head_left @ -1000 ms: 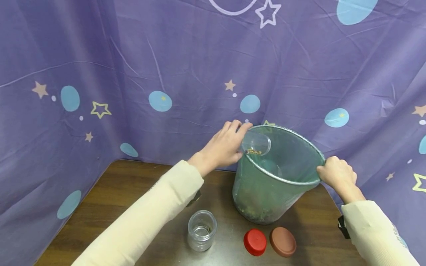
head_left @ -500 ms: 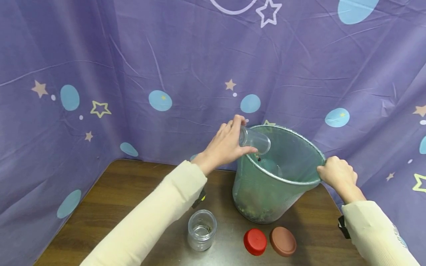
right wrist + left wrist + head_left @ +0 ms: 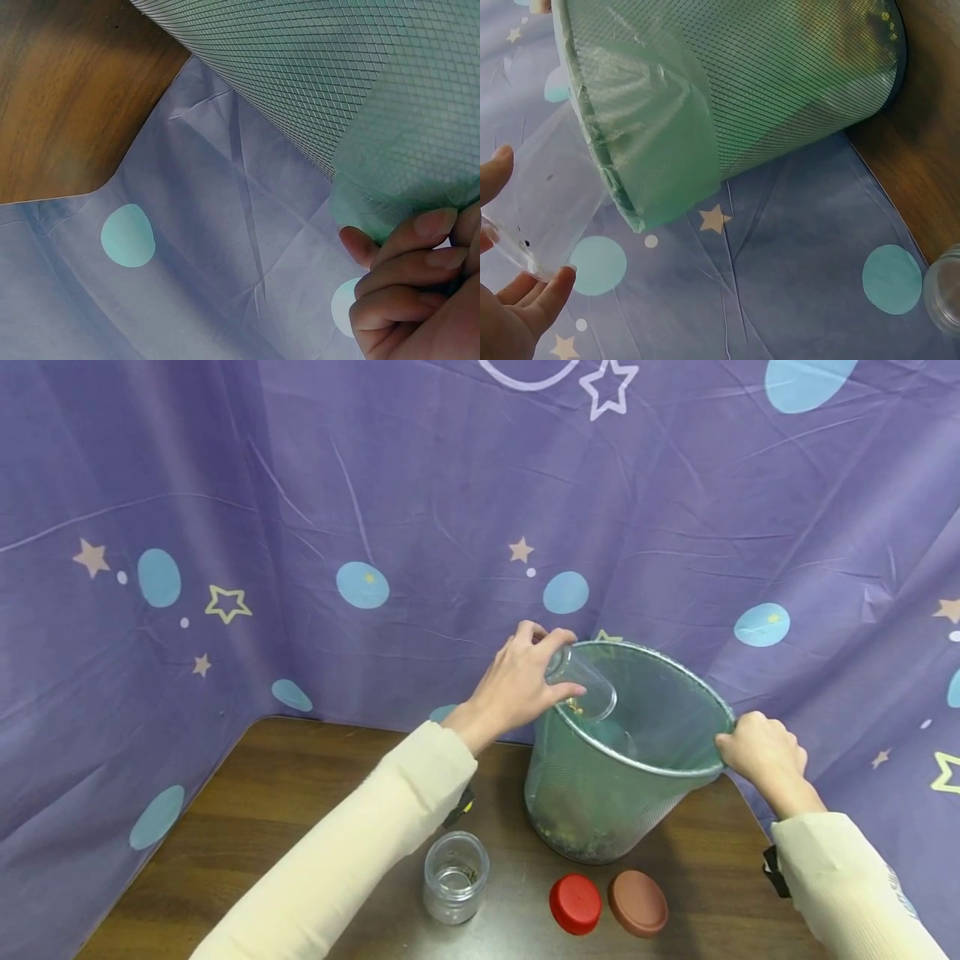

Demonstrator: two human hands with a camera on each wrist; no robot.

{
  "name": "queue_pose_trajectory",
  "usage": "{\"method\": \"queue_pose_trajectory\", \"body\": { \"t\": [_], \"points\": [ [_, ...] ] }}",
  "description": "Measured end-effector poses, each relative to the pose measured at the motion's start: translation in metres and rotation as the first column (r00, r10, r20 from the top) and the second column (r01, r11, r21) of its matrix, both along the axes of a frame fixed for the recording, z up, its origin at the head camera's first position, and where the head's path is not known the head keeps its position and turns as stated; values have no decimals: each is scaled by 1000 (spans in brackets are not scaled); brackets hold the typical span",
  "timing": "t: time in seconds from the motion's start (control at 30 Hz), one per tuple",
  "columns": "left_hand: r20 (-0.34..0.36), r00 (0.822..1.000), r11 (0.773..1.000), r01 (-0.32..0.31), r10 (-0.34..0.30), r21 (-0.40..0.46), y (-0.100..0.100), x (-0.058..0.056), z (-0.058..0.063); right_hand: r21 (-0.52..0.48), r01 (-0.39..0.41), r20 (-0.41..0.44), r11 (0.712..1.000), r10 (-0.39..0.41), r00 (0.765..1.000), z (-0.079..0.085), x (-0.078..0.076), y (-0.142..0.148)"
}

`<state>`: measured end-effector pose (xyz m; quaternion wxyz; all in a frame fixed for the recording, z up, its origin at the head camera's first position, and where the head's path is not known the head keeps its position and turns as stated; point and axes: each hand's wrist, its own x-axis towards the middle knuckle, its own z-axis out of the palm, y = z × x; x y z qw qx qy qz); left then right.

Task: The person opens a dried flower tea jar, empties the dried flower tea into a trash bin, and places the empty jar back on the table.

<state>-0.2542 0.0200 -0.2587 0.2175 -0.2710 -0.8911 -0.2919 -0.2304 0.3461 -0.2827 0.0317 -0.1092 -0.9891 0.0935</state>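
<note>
My left hand [image 3: 516,687] grips the base end of a clear plastic jar [image 3: 595,691], fingers and thumb around it. The jar is tipped with its mouth pointing down and right, over the opening of a wire-mesh wastebasket [image 3: 592,797]. Small yellowish bits cling inside the jar; dark specks on its wall show in the left wrist view. A green bag [image 3: 656,135] lines the wastebasket and folds over its rim. Scraps lie at the bottom. My right hand [image 3: 763,756] grips the rim on the right, curled fingers [image 3: 401,270] holding the bag's edge in the right wrist view.
A second clear jar [image 3: 455,881], lidless, stands upright on the wooden table [image 3: 300,802] at the front. Right of it lie a red lid [image 3: 576,904] and a brownish lid [image 3: 637,903], before the wastebasket. A purple patterned curtain [image 3: 420,510] hangs close behind.
My left hand has shifted slightly right and turned the jar mouth further down, and fewer bits show in it. The right hand, wastebasket, lids and second jar stay put.
</note>
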Motion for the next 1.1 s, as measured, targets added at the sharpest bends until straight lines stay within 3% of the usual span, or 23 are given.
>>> {"method": "queue_pose_trajectory", "body": {
  "t": [0.43,0.7,1.1],
  "points": [
    [-9,997,990,81,-83,-111,9,4,4,-2,2,0,1000,-2,1000,1,1,-1],
    [-94,977,965,168,-190,-203,8,6,1,-4,6,-7,1000,-6,1000,-1,3,-1],
    [-95,981,978,157,-171,-138,2,5,3,-3,9,-3,1000,-9,1000,1,2,-2]
  ]
}}
